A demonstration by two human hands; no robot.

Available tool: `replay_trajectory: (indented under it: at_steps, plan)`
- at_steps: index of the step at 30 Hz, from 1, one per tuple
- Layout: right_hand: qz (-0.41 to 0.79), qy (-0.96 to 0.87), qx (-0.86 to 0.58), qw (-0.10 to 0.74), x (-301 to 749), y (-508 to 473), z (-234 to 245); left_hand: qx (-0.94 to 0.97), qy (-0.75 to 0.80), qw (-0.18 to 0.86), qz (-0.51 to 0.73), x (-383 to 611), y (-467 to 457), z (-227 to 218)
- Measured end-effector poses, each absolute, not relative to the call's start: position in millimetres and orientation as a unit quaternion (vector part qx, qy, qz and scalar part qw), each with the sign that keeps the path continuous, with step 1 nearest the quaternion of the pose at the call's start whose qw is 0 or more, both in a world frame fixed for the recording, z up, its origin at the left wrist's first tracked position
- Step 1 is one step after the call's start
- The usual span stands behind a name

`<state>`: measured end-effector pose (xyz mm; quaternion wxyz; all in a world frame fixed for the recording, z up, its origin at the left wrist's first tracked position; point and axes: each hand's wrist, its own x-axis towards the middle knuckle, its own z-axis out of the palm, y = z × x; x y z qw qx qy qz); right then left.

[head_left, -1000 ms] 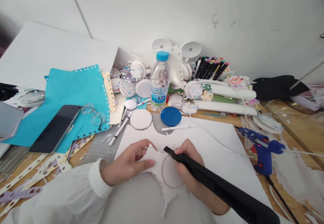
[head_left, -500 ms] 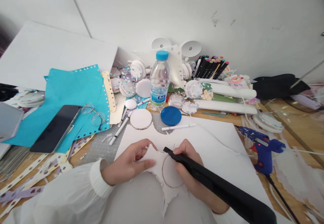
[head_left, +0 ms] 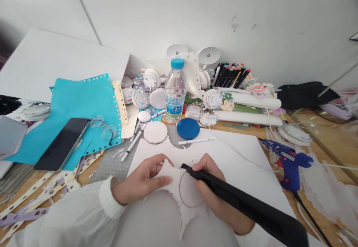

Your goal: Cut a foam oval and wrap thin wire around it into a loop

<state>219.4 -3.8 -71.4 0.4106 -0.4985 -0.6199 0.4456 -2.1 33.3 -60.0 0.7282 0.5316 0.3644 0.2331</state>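
My left hand [head_left: 145,178] pinches the left corner of a ragged white foam board piece [head_left: 170,176] between thumb and fingers. A round outline [head_left: 180,187] is marked or cut in that piece. In my right hand [head_left: 216,196] is a long black utility knife [head_left: 246,206], its front end at the upper edge of the outline; the blade itself is hard to make out. The right fingers also press near the circle's right side. Beneath both hands lies a large white board [head_left: 246,154]. A white foam disc [head_left: 155,132] rests beyond my left hand, beside a blue round lid [head_left: 188,128].
A water bottle [head_left: 175,94] stands behind the lid, and a white marker [head_left: 197,140] lies in front of it. On the right is a blue glue gun [head_left: 289,161] with its cord. At left are a phone [head_left: 62,144], glasses [head_left: 103,127] and turquoise paper [head_left: 81,100].
The view has shifted very slightly. Both hands, the foam board piece and the knife hold almost the same positions.
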Motion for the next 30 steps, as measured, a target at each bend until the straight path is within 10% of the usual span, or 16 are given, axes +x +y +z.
replay_trajectory:
  at_steps: [16, 30]
  plan:
    - [0.386, -0.513, -0.518, 0.565, 231.1, -3.6, -75.0, 0.402, 0.361, 0.804, 0.250, -12.9, 45.0, -44.6]
    - [0.584, -0.494, -0.485, 0.424, 229.7, 0.4, -55.9, 0.401, 0.328, 0.831, 0.202, -15.7, 45.7, -52.5]
